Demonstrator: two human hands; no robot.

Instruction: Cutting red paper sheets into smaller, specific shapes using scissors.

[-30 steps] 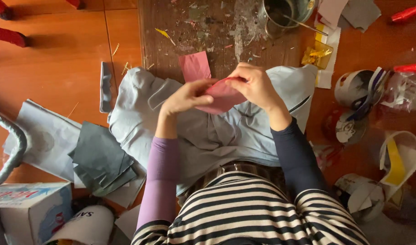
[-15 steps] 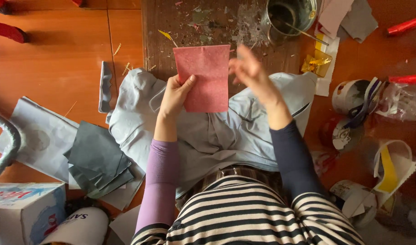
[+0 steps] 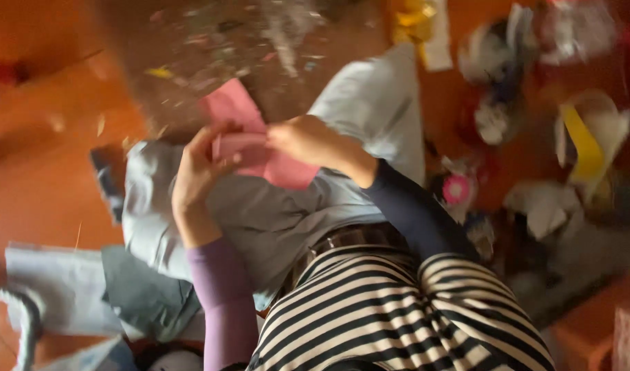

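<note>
Both hands meet over a pink sheet of paper (image 3: 260, 148), which lies between them above a pale grey cloth (image 3: 370, 117). Left hand (image 3: 198, 175) has its fingers curled onto the sheet's left edge, thumb on top; right hand (image 3: 304, 141) is closed on the sheet's upper fold from the other side (the picture is blurred, so finer finger detail is lost). Beyond the hands a paint-flecked board (image 3: 260, 41) lies on the orange desk (image 3: 40, 137). Well to the right of the hands is a yellow-and-white heap of scraps (image 3: 590, 137).
</note>
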